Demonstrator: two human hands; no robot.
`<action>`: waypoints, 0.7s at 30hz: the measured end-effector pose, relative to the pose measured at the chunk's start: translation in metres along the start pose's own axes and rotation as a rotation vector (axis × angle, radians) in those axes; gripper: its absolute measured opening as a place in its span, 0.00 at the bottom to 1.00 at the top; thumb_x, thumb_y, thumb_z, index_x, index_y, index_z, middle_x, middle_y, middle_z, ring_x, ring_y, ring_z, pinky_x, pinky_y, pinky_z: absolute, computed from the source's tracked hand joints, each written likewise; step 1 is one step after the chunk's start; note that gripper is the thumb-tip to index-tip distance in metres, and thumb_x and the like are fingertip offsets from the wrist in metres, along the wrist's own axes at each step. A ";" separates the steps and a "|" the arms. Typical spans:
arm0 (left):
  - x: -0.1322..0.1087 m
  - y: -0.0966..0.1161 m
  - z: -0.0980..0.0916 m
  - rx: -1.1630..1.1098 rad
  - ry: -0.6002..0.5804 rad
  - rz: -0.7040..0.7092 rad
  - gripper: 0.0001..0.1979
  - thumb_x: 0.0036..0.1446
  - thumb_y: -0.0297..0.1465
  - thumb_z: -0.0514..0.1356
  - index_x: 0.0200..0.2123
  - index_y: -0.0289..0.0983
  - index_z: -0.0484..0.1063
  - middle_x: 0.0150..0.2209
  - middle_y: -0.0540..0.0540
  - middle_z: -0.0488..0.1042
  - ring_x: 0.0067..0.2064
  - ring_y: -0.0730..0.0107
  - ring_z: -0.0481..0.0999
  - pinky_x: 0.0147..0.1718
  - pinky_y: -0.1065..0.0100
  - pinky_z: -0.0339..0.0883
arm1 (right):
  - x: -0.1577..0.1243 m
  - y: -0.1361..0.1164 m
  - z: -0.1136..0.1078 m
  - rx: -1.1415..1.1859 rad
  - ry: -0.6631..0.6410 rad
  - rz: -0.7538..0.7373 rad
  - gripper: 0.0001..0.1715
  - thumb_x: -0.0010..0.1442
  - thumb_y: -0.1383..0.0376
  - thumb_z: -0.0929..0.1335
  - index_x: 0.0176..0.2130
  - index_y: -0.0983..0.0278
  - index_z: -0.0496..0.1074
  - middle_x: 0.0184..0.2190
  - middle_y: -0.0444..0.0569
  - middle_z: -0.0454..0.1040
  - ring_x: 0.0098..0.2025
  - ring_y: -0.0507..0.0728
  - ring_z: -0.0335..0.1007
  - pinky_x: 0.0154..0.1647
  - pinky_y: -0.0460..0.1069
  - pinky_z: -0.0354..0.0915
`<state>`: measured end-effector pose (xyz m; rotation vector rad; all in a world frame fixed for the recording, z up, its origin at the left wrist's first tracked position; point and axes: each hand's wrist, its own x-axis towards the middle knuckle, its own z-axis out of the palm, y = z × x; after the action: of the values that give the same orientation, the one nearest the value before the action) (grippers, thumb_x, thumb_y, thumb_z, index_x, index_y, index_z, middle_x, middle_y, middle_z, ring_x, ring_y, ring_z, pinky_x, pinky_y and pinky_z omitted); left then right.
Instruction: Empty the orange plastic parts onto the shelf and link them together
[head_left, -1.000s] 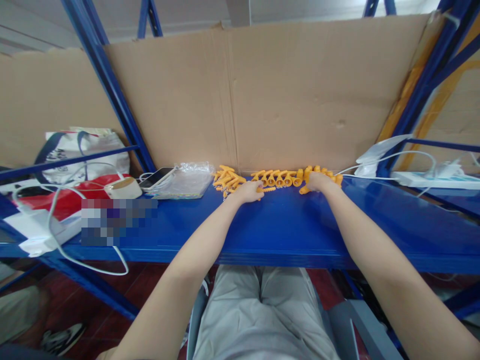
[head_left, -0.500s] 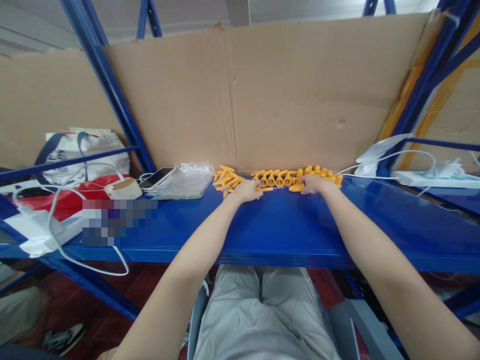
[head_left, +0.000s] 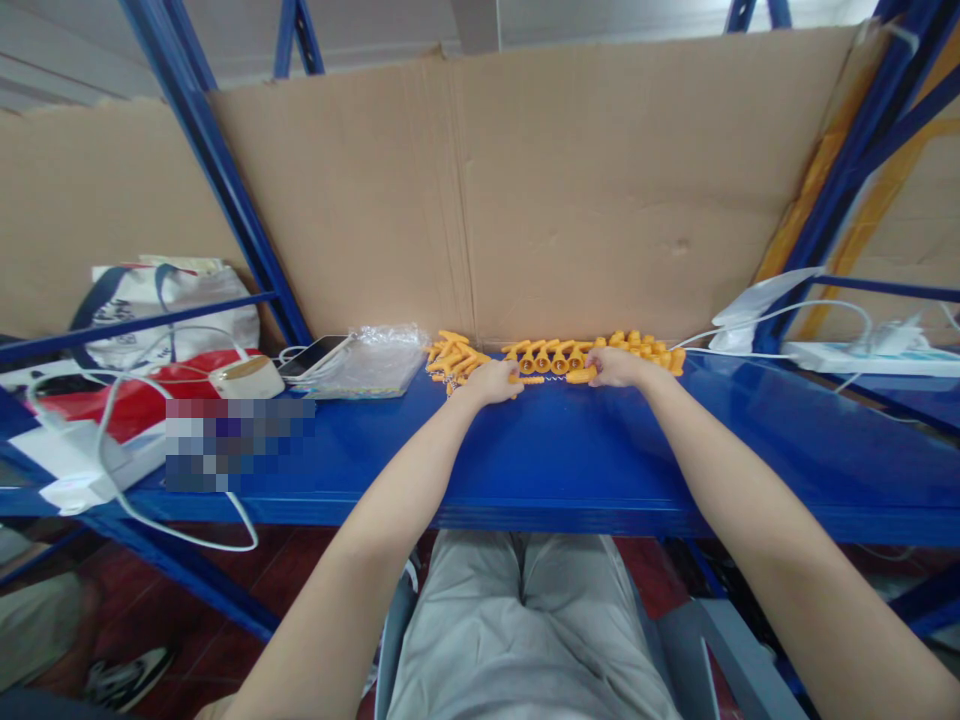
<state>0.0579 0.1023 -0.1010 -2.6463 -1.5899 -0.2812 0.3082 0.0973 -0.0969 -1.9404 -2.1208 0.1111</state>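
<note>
My left hand (head_left: 493, 381) is closed on a thin orange stick-like piece (head_left: 532, 380), whose end sticks out to the right. In my closed right hand (head_left: 613, 367) is an orange cap-like piece (head_left: 580, 376), pointing left toward the other one. A short silver spring or chain (head_left: 555, 378) shows between the two pieces. Just behind the hands stands a row of orange pieces with round, cup-like ends (head_left: 551, 362). A loose pile of thin orange pieces (head_left: 454, 357) lies left of my left hand, and more orange caps (head_left: 651, 345) are grouped behind my right hand.
A cardboard sheet (head_left: 600, 180) closes off the back of the blue shelf (head_left: 570, 450). Plastic bags (head_left: 371, 365), a phone (head_left: 319, 355) and a white charger with cables (head_left: 246, 378) lie to the left. A power strip (head_left: 862, 358) sits at the right.
My right hand has moved slightly left with the orange cap-like piece, bringing it closer to the stick-like piece. My left hand has hardly moved.
</note>
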 end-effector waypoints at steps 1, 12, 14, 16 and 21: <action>0.000 0.000 0.000 0.000 -0.001 -0.001 0.14 0.61 0.33 0.57 0.48 0.37 0.74 0.40 0.43 0.83 0.44 0.61 0.81 0.45 0.67 0.72 | 0.000 -0.001 0.000 0.004 0.006 -0.005 0.20 0.51 0.73 0.73 0.45 0.62 0.75 0.43 0.50 0.79 0.46 0.61 0.76 0.49 0.52 0.69; -0.001 0.002 -0.001 -0.075 0.052 0.061 0.17 0.62 0.32 0.57 0.53 0.36 0.72 0.40 0.43 0.82 0.42 0.61 0.81 0.46 0.66 0.72 | 0.002 -0.011 0.004 0.208 0.016 -0.105 0.17 0.50 0.68 0.73 0.42 0.64 0.76 0.37 0.46 0.79 0.39 0.58 0.75 0.44 0.51 0.69; 0.001 0.000 0.001 -0.098 0.057 0.079 0.17 0.62 0.32 0.57 0.53 0.36 0.72 0.38 0.44 0.82 0.41 0.62 0.81 0.46 0.66 0.72 | 0.002 -0.013 0.003 0.243 0.022 -0.115 0.17 0.50 0.68 0.73 0.42 0.64 0.76 0.36 0.47 0.79 0.39 0.58 0.75 0.44 0.52 0.70; 0.002 -0.002 0.003 -0.109 0.062 0.091 0.16 0.61 0.31 0.57 0.52 0.37 0.72 0.37 0.45 0.82 0.41 0.63 0.81 0.46 0.66 0.72 | 0.001 -0.015 0.001 0.269 0.037 -0.121 0.16 0.50 0.68 0.73 0.42 0.63 0.76 0.39 0.48 0.79 0.42 0.58 0.75 0.47 0.53 0.70; 0.006 -0.008 0.007 -0.103 0.113 0.082 0.14 0.62 0.32 0.57 0.50 0.38 0.72 0.38 0.45 0.82 0.42 0.64 0.81 0.44 0.67 0.72 | -0.007 -0.020 -0.006 0.392 0.034 -0.113 0.21 0.51 0.71 0.72 0.47 0.62 0.76 0.49 0.51 0.79 0.49 0.59 0.75 0.52 0.53 0.69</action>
<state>0.0540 0.1119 -0.1071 -2.7079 -1.4669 -0.5125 0.2913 0.0872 -0.0877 -1.5831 -1.9996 0.4332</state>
